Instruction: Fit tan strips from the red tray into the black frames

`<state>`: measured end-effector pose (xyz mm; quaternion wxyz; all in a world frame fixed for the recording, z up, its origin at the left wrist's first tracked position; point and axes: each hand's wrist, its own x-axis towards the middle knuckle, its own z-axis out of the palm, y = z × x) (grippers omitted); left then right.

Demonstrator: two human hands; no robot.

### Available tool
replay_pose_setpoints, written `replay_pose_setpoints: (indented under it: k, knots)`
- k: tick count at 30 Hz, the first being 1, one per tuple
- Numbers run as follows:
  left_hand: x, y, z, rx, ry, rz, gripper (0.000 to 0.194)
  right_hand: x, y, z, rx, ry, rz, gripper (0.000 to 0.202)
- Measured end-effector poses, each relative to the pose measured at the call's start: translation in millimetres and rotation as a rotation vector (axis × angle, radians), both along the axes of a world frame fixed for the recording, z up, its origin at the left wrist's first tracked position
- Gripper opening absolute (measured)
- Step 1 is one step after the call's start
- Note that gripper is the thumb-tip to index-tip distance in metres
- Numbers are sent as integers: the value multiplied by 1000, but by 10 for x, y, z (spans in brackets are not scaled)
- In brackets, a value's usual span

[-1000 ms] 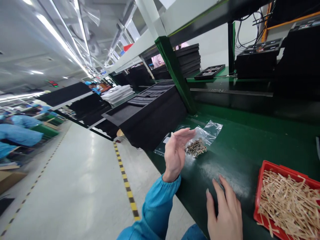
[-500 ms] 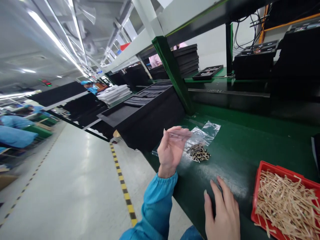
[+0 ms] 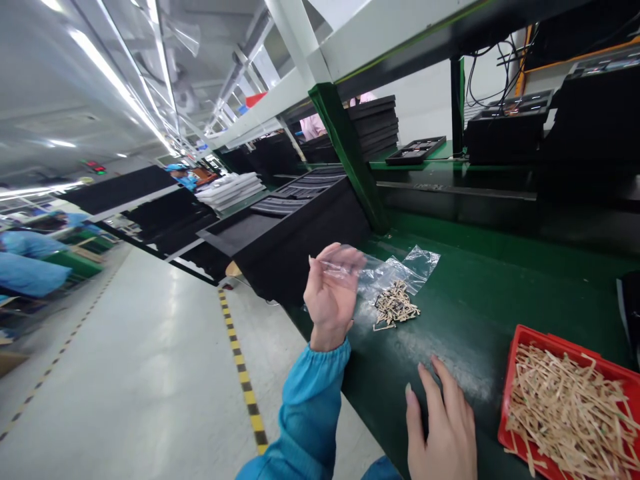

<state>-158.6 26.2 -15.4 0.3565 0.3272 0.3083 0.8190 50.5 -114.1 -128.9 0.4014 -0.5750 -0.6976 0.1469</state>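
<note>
Workbench (image 3: 500, 287), green and worn pale near the right hand, runs off the right side, its far part dim beneath the shelf. At its far left stands a large black stack (image 3: 305, 247) with curved grey strips in its top tray; its lower near part is partly hidden by the left hand. Near right, a red bin (image 3: 507, 387), cut off by the right and bottom edges, is heaped with thin tan strips (image 3: 570, 407) that hide its floor. At the far right edge a dark object (image 3: 632, 307) is too cropped to identify.

The right hand (image 3: 443, 423) is palm down over the bench, left of the bin, fingers and thumb apart, holding nothing visible; its wrist is out of view. The left hand (image 3: 331, 293), in a blue sleeve (image 3: 310, 413), is turned palm up, thumb apart from the fingers, with clear film across them; whether the film is pinched I cannot tell. That film reaches toward a clear plastic bag (image 3: 423, 262) on the bench, its outline hard to follow. Small tan and dark pieces (image 3: 397, 304) lie piled at its near side, too small to make out singly
</note>
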Motion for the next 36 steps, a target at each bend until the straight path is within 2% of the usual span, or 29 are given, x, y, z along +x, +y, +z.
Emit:
replay_pose_setpoints:
  k: [3, 6, 9, 11, 13, 15, 19, 21, 23, 26, 29, 31, 34, 36]
  knots:
    - [-305, 227, 75, -93, 32, 51, 37, -5, -7, 15, -29, -23, 7, 46]
    - [-615, 579, 110, -256, 145, 66, 36, -2, -5, 22, -36, -49, 12, 48]
    - [-791, 859, 62, -410, 337, 107, 37, 9, 7, 10, -14, -66, 14, 49]
    - [-816, 887, -4, -471, 497, 172, 38, 17, 18, -3, 5, -84, 11, 50]
    - [-779, 741, -74, -502, 683, 229, 38, 23, 26, -12, 23, -104, 7, 50]
    - [-689, 437, -138, -520, 886, 233, 35, 26, 30, -15, 46, -122, 2, 50]
    - [-374, -322, -289, -546, 1258, 98, 27, 32, 20, -12, 76, -141, 8, 50]
    - [-184, -594, -407, -553, 1371, 54, 25, 39, 8, -10, 53, -148, 19, 49]
    - [-22, -739, -538, -562, 1431, 70, 24, 44, -2, -7, 14, -153, 36, 49]
    - [130, -796, -659, -557, 1465, 139, 24, 39, -12, 4, -36, -138, 56, 52]
    - [225, -825, -601, -500, 1468, 167, 22, 25, -24, 48, -57, -8, 48, 52]
    - [297, -876, -485, -422, 1459, 137, 19, 29, -34, 124, -137, 240, 27, 51]
    - [415, -970, -308, -243, 1449, 37, 17, 74, -40, 314, -454, 764, 41, 52]
    - [477, -1012, -232, -96, 1450, -18, 18, 122, -26, 451, -653, 994, 113, 54]
